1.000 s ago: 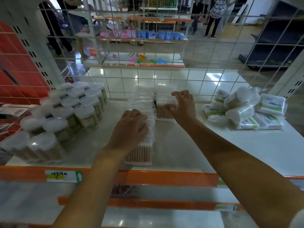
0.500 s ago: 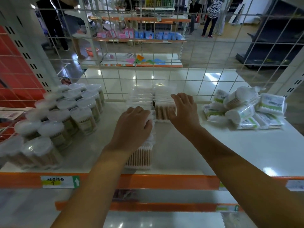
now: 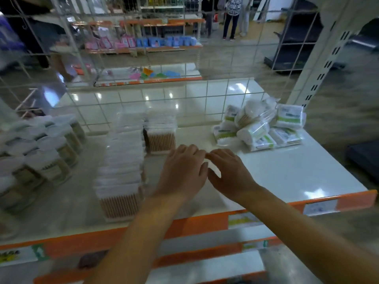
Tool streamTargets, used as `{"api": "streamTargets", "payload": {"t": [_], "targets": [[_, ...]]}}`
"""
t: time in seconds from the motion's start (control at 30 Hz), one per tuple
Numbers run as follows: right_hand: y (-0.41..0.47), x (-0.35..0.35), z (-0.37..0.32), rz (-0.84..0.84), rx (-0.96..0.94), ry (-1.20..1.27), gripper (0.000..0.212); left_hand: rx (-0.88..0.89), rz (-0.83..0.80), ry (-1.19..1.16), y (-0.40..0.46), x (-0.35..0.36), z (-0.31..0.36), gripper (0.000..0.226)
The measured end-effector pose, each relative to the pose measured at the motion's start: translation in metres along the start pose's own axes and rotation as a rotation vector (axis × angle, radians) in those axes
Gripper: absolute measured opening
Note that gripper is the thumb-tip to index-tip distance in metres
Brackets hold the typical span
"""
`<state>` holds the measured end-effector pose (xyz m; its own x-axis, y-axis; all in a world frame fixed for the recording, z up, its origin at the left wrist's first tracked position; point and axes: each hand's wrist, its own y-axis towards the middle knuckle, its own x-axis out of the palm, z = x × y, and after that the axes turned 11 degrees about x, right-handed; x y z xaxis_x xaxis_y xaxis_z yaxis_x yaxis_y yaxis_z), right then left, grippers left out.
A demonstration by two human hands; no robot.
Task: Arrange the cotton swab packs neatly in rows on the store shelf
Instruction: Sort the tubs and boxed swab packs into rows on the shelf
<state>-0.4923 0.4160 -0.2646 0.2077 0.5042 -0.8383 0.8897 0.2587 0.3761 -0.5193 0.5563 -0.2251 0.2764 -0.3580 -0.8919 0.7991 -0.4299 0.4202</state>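
A long row of clear flat cotton swab packs runs from the shelf's front edge toward the wire back. A shorter row stands just right of it at the back. A loose heap of bagged swab packs with green labels lies at the back right. My left hand and my right hand hover side by side over the bare shelf, right of the long row. Both have relaxed fingers and hold nothing.
Round lidded swab tubs fill the left part of the white shelf. A wire grid panel closes the back. An orange price rail runs along the front edge. People stand in the far aisle.
Both hands have left the two rows of flat packs and moved right and toward me, meeting over the bare shelf. The view has swung to the right.
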Motion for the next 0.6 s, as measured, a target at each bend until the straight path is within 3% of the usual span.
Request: {"api": "streamTargets", "payload": {"t": [0.43, 0.6], "targets": [[-0.022, -0.064, 0.116, -0.01, 0.072, -0.03, 0.029, 0.024, -0.073, -0.022, 0.054, 0.062, 0.079, 0.031], [-0.027, -0.072, 0.154, 0.02, 0.139, 0.04, 0.027, 0.024, -0.04, 0.023, 0.07, 0.079, 0.089, 0.016]]}}
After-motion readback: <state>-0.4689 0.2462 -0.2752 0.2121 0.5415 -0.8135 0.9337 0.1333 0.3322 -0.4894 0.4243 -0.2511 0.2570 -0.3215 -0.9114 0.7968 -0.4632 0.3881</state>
